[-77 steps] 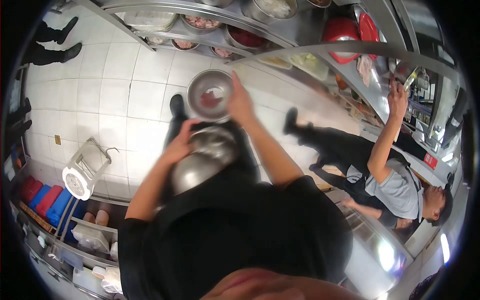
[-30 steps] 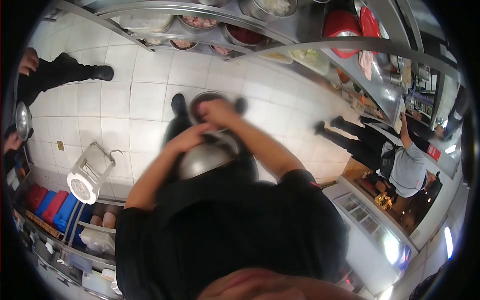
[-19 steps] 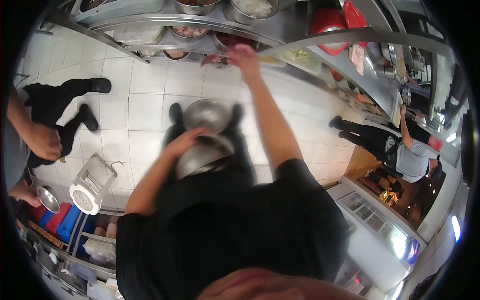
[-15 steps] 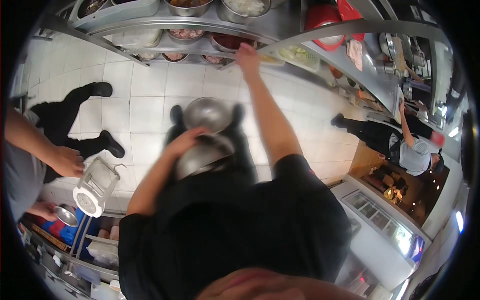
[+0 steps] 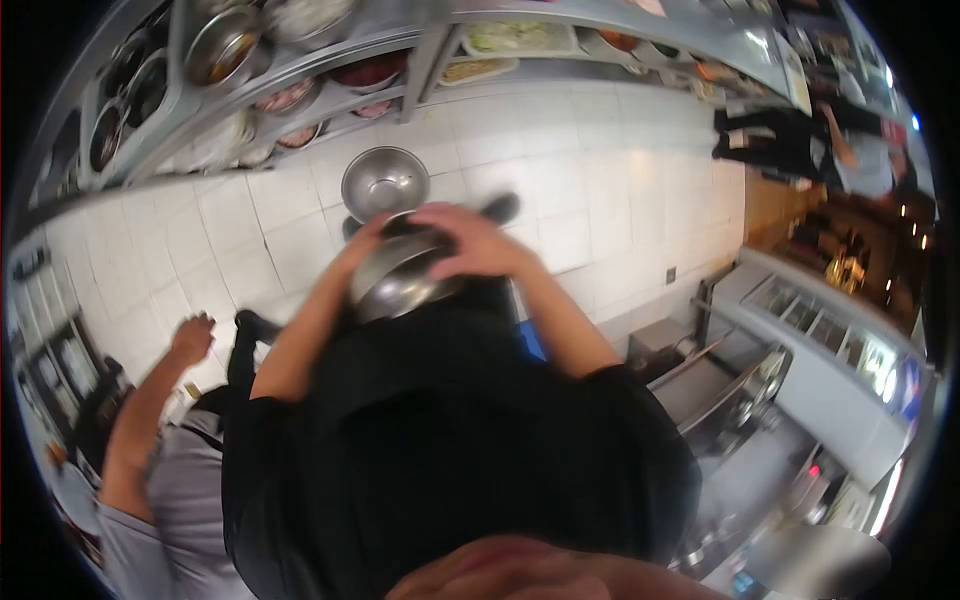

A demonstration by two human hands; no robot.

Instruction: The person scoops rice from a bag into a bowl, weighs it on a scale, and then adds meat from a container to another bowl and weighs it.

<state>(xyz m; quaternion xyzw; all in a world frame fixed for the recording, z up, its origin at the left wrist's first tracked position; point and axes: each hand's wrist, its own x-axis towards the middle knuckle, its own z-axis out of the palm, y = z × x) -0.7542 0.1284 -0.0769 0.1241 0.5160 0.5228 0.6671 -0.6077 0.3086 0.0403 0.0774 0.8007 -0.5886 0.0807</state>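
Observation:
Close to my body, a shiny metal bowl (image 5: 400, 275) is held between both hands. My left hand (image 5: 365, 245) grips its left side near the rim. My right hand (image 5: 470, 240) lies over its right side, fingers on the bowl. Just beyond it, a second metal bowl (image 5: 386, 184) shows over the floor near my shoes. What supports this second bowl cannot be made out.
Steel shelving (image 5: 330, 55) with bowls and trays of food runs along the top. A co-worker in a grey shirt (image 5: 185, 475) is close at the lower left. Another person (image 5: 865, 160) stands at the far right. A glass-topped counter (image 5: 830, 335) is at the right.
My right hand has come back from the shelf onto the near bowl. The view has turned, and the co-worker at the left has moved; the white device is no longer plainly visible.

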